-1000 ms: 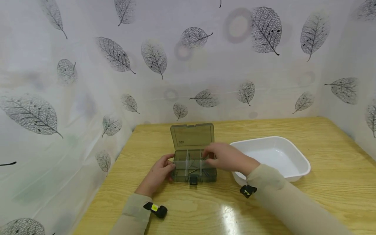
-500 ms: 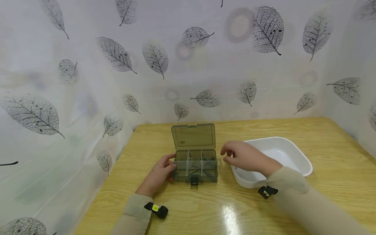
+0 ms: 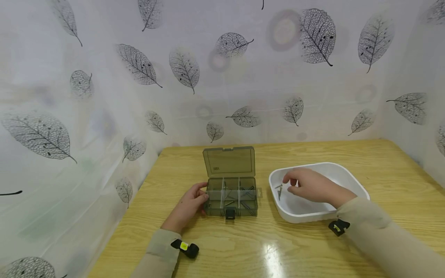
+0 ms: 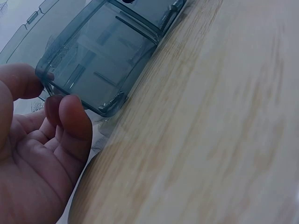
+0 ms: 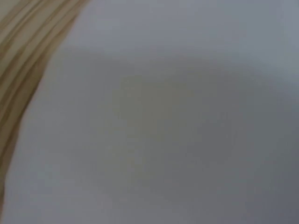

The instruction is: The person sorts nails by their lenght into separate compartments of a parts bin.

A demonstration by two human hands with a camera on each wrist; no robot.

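Observation:
In the head view, a translucent grey compartment box (image 3: 222, 211) stands on the table with its lid (image 3: 228, 161) raised. Dark metal screws (image 3: 247, 205) lie in several of its compartments. My left hand (image 3: 189, 200) holds the box's left side; the left wrist view shows thumb and fingers pinching its corner. Over the white basin (image 3: 295, 218) hovers my right hand (image 3: 311, 186), fingers loosely bent, thumb apart, nothing visible between them. A few screws (image 3: 279, 192) lie at the basin's left end, just left of these fingertips. The right wrist view shows only blurred white basin.
The wooden table (image 3: 229, 251) carries the box and, to its right, the basin, with a narrow strip of wood between them. A leaf-patterned curtain (image 3: 194, 116) hangs behind and at both sides.
My right hand has moved right from the box's right compartments to above the basin, uncovering the screws in both. My left hand stays at the box.

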